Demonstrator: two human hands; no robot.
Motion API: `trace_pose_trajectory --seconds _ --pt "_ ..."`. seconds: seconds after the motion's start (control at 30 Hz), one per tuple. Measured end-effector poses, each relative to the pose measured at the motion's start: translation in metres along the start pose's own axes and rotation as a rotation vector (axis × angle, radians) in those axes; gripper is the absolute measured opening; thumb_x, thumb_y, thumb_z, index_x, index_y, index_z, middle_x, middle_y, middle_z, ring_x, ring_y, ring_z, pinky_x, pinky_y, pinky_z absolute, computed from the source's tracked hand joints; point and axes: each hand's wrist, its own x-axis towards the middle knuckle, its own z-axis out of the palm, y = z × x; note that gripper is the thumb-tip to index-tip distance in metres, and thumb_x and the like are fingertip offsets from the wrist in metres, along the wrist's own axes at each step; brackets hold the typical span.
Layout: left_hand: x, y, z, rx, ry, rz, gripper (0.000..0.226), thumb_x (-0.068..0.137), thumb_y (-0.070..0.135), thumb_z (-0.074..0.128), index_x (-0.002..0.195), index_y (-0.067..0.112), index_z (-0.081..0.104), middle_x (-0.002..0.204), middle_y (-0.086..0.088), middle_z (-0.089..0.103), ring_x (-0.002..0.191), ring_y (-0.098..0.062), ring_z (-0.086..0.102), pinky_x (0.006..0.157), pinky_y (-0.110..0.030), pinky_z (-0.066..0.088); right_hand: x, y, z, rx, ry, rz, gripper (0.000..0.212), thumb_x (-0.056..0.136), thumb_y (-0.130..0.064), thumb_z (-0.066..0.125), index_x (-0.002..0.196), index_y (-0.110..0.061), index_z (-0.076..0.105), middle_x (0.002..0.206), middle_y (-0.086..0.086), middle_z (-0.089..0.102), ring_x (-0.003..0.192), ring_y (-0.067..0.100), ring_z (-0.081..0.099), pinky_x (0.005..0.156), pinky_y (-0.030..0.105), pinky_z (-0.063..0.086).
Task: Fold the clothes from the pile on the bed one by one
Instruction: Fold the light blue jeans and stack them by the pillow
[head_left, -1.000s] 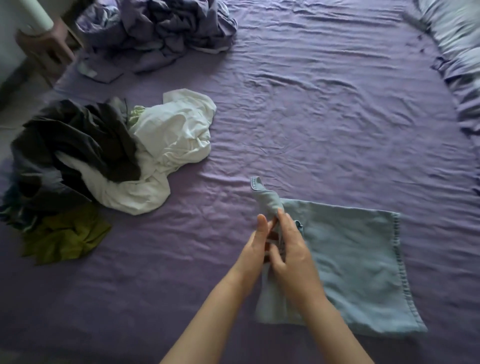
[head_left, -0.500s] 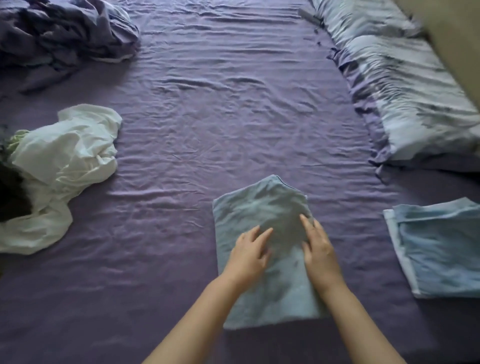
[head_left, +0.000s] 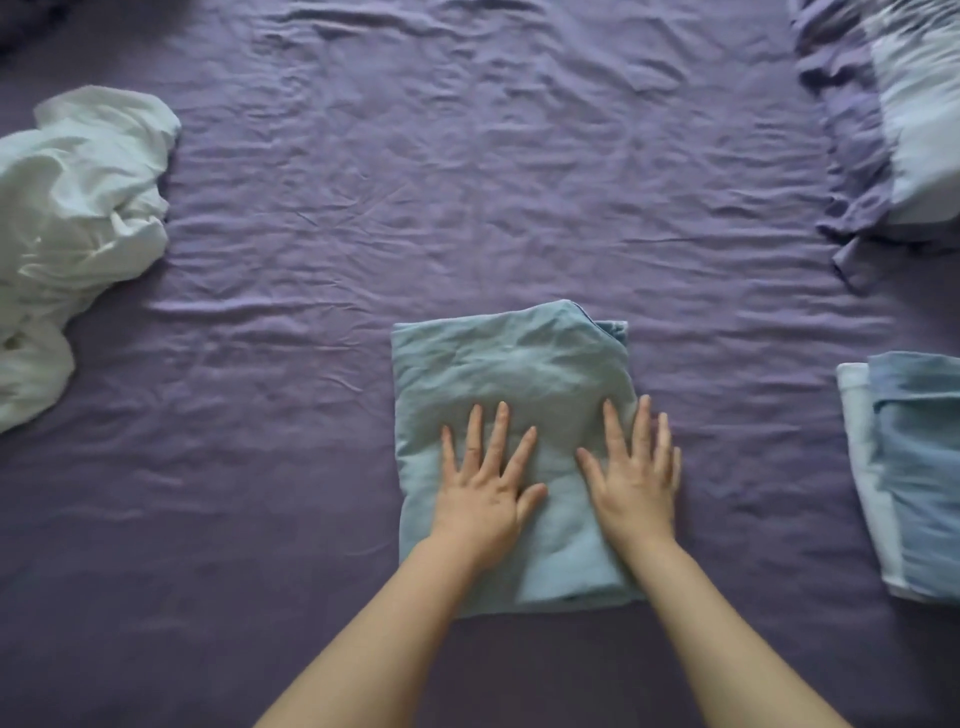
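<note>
The pale blue-green folded cloth garment, a loose strip a second ago, now lies as a compact rectangle on the purple bed sheet; this piece looks nearly finished. Left hand and right hand press it flat, fingers spread, gripping nothing. Folded blue clothes lie right, crumpled white garment left; nothing obstructs.

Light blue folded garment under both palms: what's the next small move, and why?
Probably lift both hands and carry the light blue folded garment right, beside the folded blue cloth stack. The left hand and right hand lie flat, fingers spread, on a compact rectangle that looks finished, while the crumpled white garment waits unfolded on the purple bedsheet.
</note>
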Motion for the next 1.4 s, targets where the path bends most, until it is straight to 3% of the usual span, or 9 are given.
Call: trace_pose_trajectory --seconds 0.13,0.23,0.3,0.43,0.53,0.63,0.87,1.23,1.4 --pt "-0.005 -0.001 -0.008 -0.039 0.0 -0.082 0.071 0.084 0.063 0.035 0.145 0.025 0.037 0.157 -0.004 0.019 0.143 -0.029 0.017 0.108 -0.058 0.013 0.001 0.001 -0.004 0.023 -0.005 0.017 0.07 0.089 -0.051 0.048 0.149 -0.024 0.022 0.156 0.018 0.016 0.131 0.043 0.034 0.101 0.052 0.035" --pt "-0.009 -0.008 -0.023 -0.223 0.029 -0.438 0.093 0.082 0.07 0.044 0.152 0.029 -0.001 0.16 -0.008 -0.008 0.146 -0.028 -0.005 0.114 -0.053 -0.001 -0.002 -0.005 -0.013 0.133 -0.012 0.05 0.08 0.089 -0.041 0.057 0.149 -0.027 0.005 0.157 0.016 0.009 0.13 0.043 0.03 0.105 0.048 0.03" --pt "-0.012 -0.013 -0.038 -0.445 -0.053 -0.66 0.108 0.077 0.071 0.053 0.149 0.029 -0.015 0.158 -0.009 -0.013 0.145 -0.03 -0.001 0.115 -0.048 0.009 -0.002 -0.007 -0.02 0.252 -0.038 0.1 0.089 0.088 -0.037 0.061 0.15 -0.026 -0.002 0.155 0.017 0.014 0.13 0.041 0.031 0.105 0.045 0.03" --pt "-0.004 -0.029 -0.058 -0.798 0.063 -0.832 0.112 0.075 0.051 0.073 0.152 0.016 0.001 0.151 -0.018 0.024 0.136 -0.033 0.031 0.108 -0.04 0.029 0.007 -0.007 -0.031 0.413 -0.095 0.204 0.103 0.081 -0.03 0.072 0.15 -0.013 -0.002 0.14 0.027 0.039 0.123 0.04 0.044 0.097 0.043 0.04" --pt "-0.002 -0.043 -0.067 -1.1 0.059 -0.921 0.095 0.056 0.06 0.077 0.132 0.01 0.05 0.127 -0.013 0.06 0.111 -0.028 0.06 0.097 -0.041 0.048 0.011 -0.009 -0.041 0.417 -0.097 0.242 0.078 0.078 -0.028 0.074 0.137 0.0 0.032 0.127 0.026 0.053 0.116 0.038 0.05 0.09 0.039 0.04" --pt "-0.012 -0.04 -0.082 -1.276 0.096 -0.919 0.057 0.068 0.038 0.082 0.111 0.008 0.06 0.104 -0.007 0.068 0.09 -0.023 0.066 0.082 -0.038 0.055 0.0 -0.013 -0.061 0.491 -0.026 0.24 0.051 0.081 -0.023 0.071 0.119 0.001 0.049 0.119 0.023 0.057 0.112 0.035 0.052 0.088 0.036 0.039" --pt "-0.033 -0.005 -0.131 -1.397 0.111 -0.73 0.035 0.085 0.022 0.07 0.113 0.007 0.054 0.103 -0.007 0.063 0.089 -0.022 0.062 0.071 -0.03 0.048 -0.033 0.006 -0.13 0.588 0.11 0.219 0.03 0.095 -0.022 0.053 0.112 0.002 0.056 0.113 0.025 0.06 0.109 0.037 0.054 0.088 0.039 0.04" --pt "-0.003 0.121 -0.183 -1.436 -0.102 -0.555 0.028 0.094 0.021 0.057 0.114 0.002 0.057 0.11 -0.018 0.066 0.096 -0.032 0.064 0.088 -0.046 0.053 -0.058 0.102 -0.263 0.559 0.262 0.313 0.028 0.099 -0.022 0.043 0.089 -0.001 0.058 0.097 0.022 0.063 0.09 0.038 0.054 0.066 0.034 0.029" --pt "0.012 0.216 -0.197 -1.446 -0.169 -0.53 0.012 0.093 0.008 0.051 0.104 0.007 0.056 0.091 -0.011 0.064 0.069 -0.021 0.059 0.049 -0.023 0.046 -0.057 0.182 -0.308 0.593 0.282 0.346 0.025 0.095 -0.02 0.046 0.079 -0.002 0.055 0.081 0.013 0.061 0.08 0.033 0.052 0.062 0.033 0.03"
